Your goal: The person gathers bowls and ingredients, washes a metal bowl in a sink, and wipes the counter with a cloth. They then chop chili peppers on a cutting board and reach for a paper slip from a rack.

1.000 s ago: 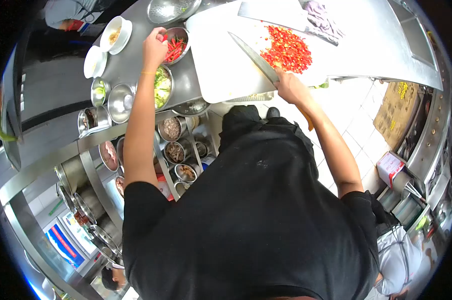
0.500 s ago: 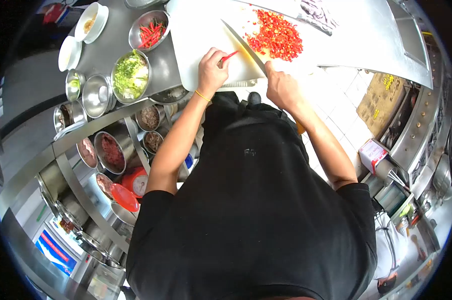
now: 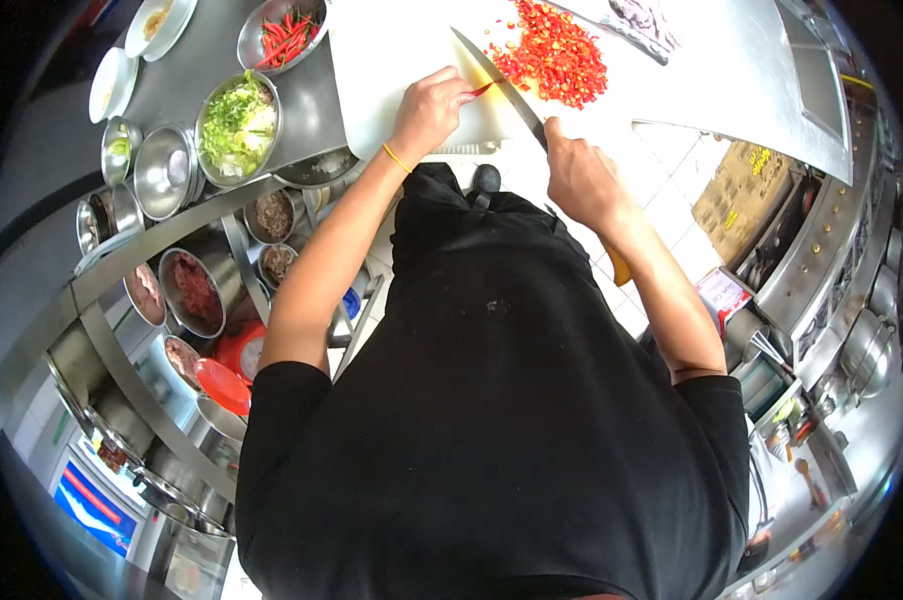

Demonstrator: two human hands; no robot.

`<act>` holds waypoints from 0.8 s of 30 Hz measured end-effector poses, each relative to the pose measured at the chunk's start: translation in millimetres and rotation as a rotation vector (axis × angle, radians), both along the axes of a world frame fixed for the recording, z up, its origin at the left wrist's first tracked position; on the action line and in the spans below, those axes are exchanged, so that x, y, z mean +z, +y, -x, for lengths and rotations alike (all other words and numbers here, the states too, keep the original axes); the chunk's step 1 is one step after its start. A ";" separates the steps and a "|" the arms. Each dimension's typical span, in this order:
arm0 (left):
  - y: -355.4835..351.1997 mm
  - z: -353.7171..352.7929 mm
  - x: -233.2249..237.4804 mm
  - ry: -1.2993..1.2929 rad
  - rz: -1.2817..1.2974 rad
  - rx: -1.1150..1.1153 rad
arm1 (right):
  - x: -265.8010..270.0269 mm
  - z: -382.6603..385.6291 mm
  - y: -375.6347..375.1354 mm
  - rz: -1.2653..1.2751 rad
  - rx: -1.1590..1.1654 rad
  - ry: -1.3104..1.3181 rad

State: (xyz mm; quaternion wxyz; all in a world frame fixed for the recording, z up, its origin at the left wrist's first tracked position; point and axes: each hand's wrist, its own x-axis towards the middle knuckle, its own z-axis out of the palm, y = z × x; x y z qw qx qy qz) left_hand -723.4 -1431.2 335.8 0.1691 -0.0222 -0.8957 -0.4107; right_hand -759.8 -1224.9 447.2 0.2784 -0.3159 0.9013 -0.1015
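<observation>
My left hand [image 3: 431, 112], a yellow band at its wrist, is closed on a red chili [image 3: 483, 89] over the white cutting board [image 3: 376, 85]. The chili's free end points right, close against the knife blade. With my right hand [image 3: 581, 175] I grip the knife [image 3: 503, 88]; its long blade slants up and left across the board, and the fingers hide most of the handle. Just right of the blade lies a pile of chopped red chilies [image 3: 561, 62], with small loose bits around it.
Whole red chilies fill a metal bowl [image 3: 256, 50] at the upper left. Below it stands a bowl of chopped greens [image 3: 238, 130], then stacked metal bowls [image 3: 163, 175]. Purple-grey pieces [image 3: 641, 18] lie beyond the chili pile. Pans of meat [image 3: 193, 290] sit under the counter.
The camera view has shifted slightly. My right hand has drawn the knife a little down and right relative to the left hand. Both hands keep their hold.
</observation>
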 end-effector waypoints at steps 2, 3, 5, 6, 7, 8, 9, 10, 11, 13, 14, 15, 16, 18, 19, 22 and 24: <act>-1.9 4.0 -0.8 -0.002 0.029 -0.012 | -3.8 -0.4 0.8 -0.032 0.006 -0.018; -2.4 4.7 -1.0 -0.004 0.063 -0.028 | -8.4 -2.7 1.9 -0.006 0.001 0.002; -3.6 7.2 -4.1 -0.042 0.049 -0.030 | -27.1 -5.1 2.3 0.016 -0.008 0.024; -3.0 7.5 -4.3 -0.027 0.027 -0.013 | -42.3 -6.8 1.9 0.104 -0.025 0.053; -3.0 7.4 -2.8 -0.008 0.008 0.003 | -52.5 -7.3 3.2 0.194 -0.043 0.088; -5.1 7.7 -1.4 0.022 0.038 -0.017 | -49.9 -3.2 0.3 0.187 -0.050 0.078; -7.1 10.1 0.3 0.041 0.043 -0.023 | -48.3 3.9 -3.4 0.193 -0.055 0.097; -6.9 7.6 1.0 0.018 0.054 -0.023 | -47.0 5.8 -5.1 0.181 -0.054 0.083; -6.3 5.3 3.4 -0.002 0.064 -0.026 | -43.1 6.3 -6.7 0.169 -0.055 0.071; -9.8 3.2 6.4 -0.042 -0.024 -0.041 | -33.0 11.9 -10.1 0.138 -0.059 0.084; -10.9 -1.1 13.1 -0.033 0.018 -0.050 | -26.2 12.4 -11.3 0.110 -0.053 0.078; -13.4 -3.2 15.5 -0.023 0.061 -0.055 | -19.2 13.9 -13.9 0.084 -0.043 0.073; -17.4 -2.8 5.5 0.059 0.116 -0.047 | -11.6 15.3 -18.0 0.036 -0.035 0.040; -23.0 -0.7 2.0 0.089 0.130 -0.075 | -1.2 9.4 -21.6 0.019 -0.024 0.068; -25.1 0.5 -1.7 0.115 0.147 -0.094 | 1.3 6.5 -22.9 0.005 -0.004 0.091; -28.4 4.1 -14.4 0.138 0.099 -0.123 | 4.4 -7.4 -22.2 -0.059 -0.034 0.066; -26.7 2.0 -18.4 0.144 0.066 -0.126 | 1.2 -21.7 -17.7 -0.053 -0.055 0.059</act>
